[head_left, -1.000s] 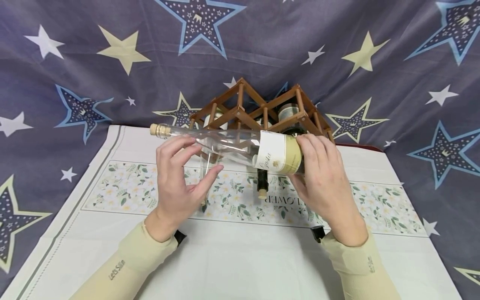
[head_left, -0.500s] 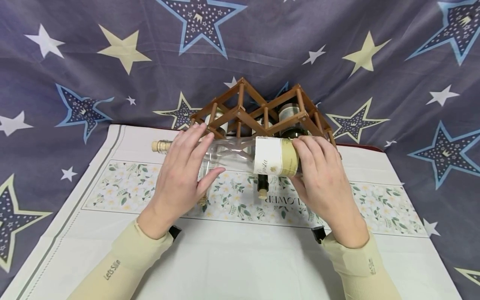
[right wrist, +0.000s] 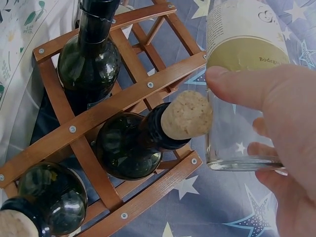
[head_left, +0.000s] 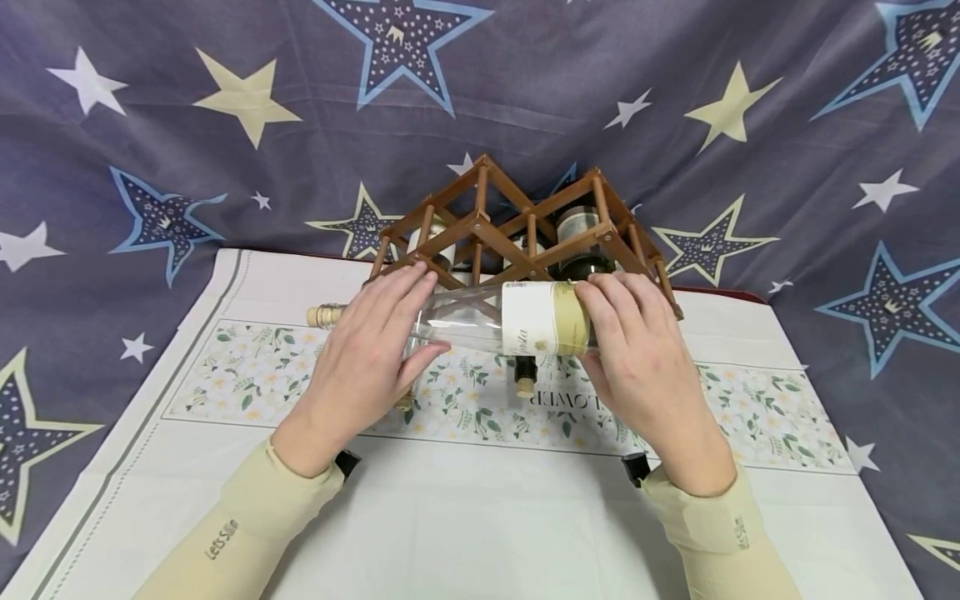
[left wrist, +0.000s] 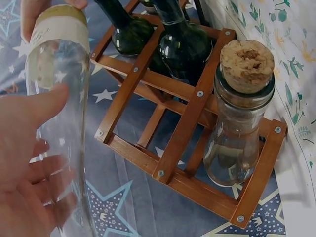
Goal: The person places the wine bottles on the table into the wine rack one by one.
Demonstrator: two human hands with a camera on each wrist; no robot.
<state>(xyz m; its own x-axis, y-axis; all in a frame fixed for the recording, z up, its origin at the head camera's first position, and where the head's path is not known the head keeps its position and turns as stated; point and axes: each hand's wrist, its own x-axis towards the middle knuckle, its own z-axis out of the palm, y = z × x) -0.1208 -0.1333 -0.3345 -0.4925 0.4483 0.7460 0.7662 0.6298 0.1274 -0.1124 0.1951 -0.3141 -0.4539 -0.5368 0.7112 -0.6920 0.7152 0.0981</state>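
A clear glass wine bottle point(head_left: 461, 325) with a cork stopper and a white and olive-green label lies sideways between my hands, in front of the rack. My left hand point(head_left: 360, 354) holds it near the shoulder and neck; in the left wrist view its fingers show through the glass, with the thumb point(left wrist: 57, 98) on the near side. The right hand point(head_left: 637, 358) grips the base end, its thumb point(right wrist: 232, 86) over the label's olive band. Behind the bottle stands a brown wooden wine rack point(left wrist: 187, 118) with a folding lattice frame.
Several corked bottles lie in the rack: a clear one point(left wrist: 234, 148) at one end and dark green ones point(right wrist: 89, 69) in other slots, necks outward. A white tablecloth point(head_left: 480, 517) with a floral band lies beneath. A star-patterned curtain point(head_left: 525, 83) hangs behind.
The left hand has moved from under the neck up over the bottle's shoulder and closed round it. The bottle has lowered slightly, levelled and shifted a little left.
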